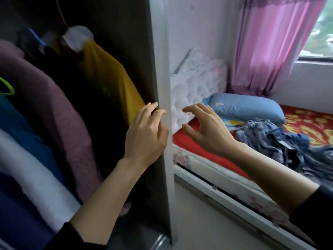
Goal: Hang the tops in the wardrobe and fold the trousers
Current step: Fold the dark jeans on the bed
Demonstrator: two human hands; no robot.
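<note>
Several tops hang inside the open wardrobe point(162, 73) on the left: a mustard-yellow top point(110, 76) with a white collar nearest the side panel, then a black one, a mauve one point(54, 105), and blue and white ones. My left hand point(146, 136) is at the wardrobe's white front edge, just below the yellow top's hem, fingers apart and holding nothing. My right hand point(203, 127) hovers to the right of that edge, over the bed, fingers spread and empty. A crumpled heap of blue denim trousers point(281, 141) lies on the bed.
The bed point(207, 170) with a red patterned sheet runs along the right, with a blue pillow point(246, 107) and a white tufted headboard point(196, 82). A pink curtain point(270, 46) and a window are behind. Pale floor shows between the wardrobe and the bed.
</note>
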